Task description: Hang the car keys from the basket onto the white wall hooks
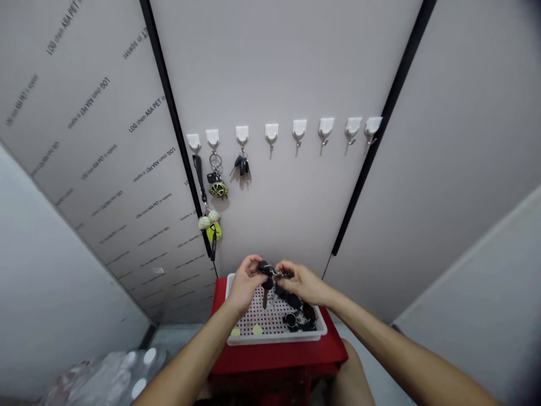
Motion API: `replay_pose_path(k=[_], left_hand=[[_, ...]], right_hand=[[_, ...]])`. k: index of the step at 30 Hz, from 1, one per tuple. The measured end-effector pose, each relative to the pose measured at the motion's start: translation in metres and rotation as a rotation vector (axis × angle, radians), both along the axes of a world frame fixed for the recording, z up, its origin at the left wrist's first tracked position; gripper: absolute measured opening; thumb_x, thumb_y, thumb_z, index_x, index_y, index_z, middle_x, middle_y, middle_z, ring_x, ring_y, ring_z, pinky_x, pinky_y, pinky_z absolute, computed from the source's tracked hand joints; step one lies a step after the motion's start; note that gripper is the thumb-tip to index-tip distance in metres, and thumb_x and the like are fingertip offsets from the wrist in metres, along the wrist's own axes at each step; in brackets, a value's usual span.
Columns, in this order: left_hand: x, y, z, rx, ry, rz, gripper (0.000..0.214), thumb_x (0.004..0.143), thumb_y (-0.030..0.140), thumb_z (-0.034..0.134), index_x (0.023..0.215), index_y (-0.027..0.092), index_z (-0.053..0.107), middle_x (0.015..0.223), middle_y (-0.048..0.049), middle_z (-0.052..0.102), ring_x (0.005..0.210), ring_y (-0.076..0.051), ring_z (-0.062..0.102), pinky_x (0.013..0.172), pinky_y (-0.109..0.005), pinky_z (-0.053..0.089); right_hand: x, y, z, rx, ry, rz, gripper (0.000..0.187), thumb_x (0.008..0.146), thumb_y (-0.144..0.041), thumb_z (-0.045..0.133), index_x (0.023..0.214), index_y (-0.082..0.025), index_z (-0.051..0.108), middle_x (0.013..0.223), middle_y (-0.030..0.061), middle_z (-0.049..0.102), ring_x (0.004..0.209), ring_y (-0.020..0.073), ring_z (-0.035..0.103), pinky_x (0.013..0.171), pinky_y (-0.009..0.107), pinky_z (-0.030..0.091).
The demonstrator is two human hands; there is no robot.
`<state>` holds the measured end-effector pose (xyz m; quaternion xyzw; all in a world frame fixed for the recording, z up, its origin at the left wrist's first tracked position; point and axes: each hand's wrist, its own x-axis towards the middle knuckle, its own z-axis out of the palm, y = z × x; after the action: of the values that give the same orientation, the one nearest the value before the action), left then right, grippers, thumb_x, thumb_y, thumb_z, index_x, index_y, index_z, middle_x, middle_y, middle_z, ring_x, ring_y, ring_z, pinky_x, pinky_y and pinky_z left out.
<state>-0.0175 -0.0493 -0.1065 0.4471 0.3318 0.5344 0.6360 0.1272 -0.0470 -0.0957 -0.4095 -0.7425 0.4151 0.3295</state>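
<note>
Sitting right up at a little red plastic table (274, 355) here, both hands over a white tray (274, 338). The left hand (245, 282) and right hand (304, 283) are both on the same bunch of car keys (268, 273), up above the back edge of the tray. Both grips are closed: the left is curled round a black fob, and the right is pinching in at the metal ring, so the two sets of fingertips are nearly touching. One key blade (265, 298) hangs down under the left hand.

In the tray there's a pile of black car keys (293, 310) toward the right side, just under the right hand, sitting on a dotted mat (253, 318).

Straight ahead, the wall (279, 214) has a row of eight white stick-on hooks (271, 132). Far left one has a black strap (198, 177) running down to a yellow tag (213, 231). Next one has a key ring with a round fob (217, 189), then a small bunch of black keys (243, 166). Down on the floor to the left there's a plastic-wrapped pack of bottles (135, 372).
</note>
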Motion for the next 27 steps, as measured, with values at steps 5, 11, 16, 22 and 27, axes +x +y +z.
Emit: replay_pose_path(k=[5, 11, 16, 22, 27], left_hand=[[-0.007, 0.003, 0.010, -0.110, -0.168, -0.064, 0.032, 0.049, 0.009, 0.050, 0.077, 0.018, 0.038, 0.067, 0.0026, 0.051, 0.060, -0.008, 0.049, 0.058, -0.021, 0.038], [-0.005, 0.006, 0.011, -0.118, -0.171, -0.016, 0.031, 0.050, 0.012, 0.053, 0.076, 0.018, 0.038, 0.066, 0.0039, 0.050, 0.053, -0.005, 0.046, 0.052, -0.018, 0.035], [-0.010, 0.012, 0.017, 0.026, 0.283, 0.017, 0.025, 0.052, 0.015, 0.052, 0.076, 0.016, 0.044, 0.067, 0.0011, 0.051, 0.060, -0.009, 0.047, 0.057, -0.022, 0.036], [-0.001, 0.030, 0.058, 0.428, 0.518, 0.061, 0.025, 0.059, 0.018, 0.048, 0.083, 0.017, 0.051, 0.087, -0.0026, 0.053, 0.081, -0.014, 0.046, 0.071, -0.024, 0.034], [0.016, 0.058, 0.101, 0.422, 0.324, 0.134, 0.014, 0.064, 0.022, 0.041, 0.059, 0.012, 0.050, 0.056, 0.0016, 0.048, 0.053, -0.007, 0.041, 0.052, -0.018, 0.031]], right_hand=[[0.001, 0.002, 0.013, 0.016, 0.015, -0.044, 0.019, 0.067, -0.029, 0.041, 0.066, -0.013, 0.051, 0.056, -0.0020, 0.048, 0.054, 0.0078, 0.043, 0.054, 0.019, 0.035], [-0.002, 0.005, 0.025, 0.200, 0.018, -0.150, 0.021, 0.068, -0.030, 0.039, 0.066, -0.015, 0.053, 0.067, 0.0014, 0.054, 0.065, 0.0107, 0.047, 0.061, 0.023, 0.037], [-0.010, 0.012, 0.040, 0.034, 0.096, -0.214, 0.015, 0.065, -0.024, 0.040, 0.064, -0.015, 0.051, 0.053, -0.0013, 0.052, 0.048, 0.0075, 0.047, 0.049, 0.020, 0.039], [-0.021, 0.028, 0.082, -0.190, 0.267, -0.291, 0.009, 0.061, -0.018, 0.040, 0.053, -0.014, 0.042, 0.042, -0.0050, 0.046, 0.032, 0.0028, 0.040, 0.033, 0.014, 0.033], [-0.025, 0.042, 0.131, -0.091, 0.466, -0.242, 0.003, 0.060, -0.017, 0.045, 0.058, -0.014, 0.045, 0.046, -0.0038, 0.050, 0.037, 0.0031, 0.045, 0.039, 0.015, 0.038]])
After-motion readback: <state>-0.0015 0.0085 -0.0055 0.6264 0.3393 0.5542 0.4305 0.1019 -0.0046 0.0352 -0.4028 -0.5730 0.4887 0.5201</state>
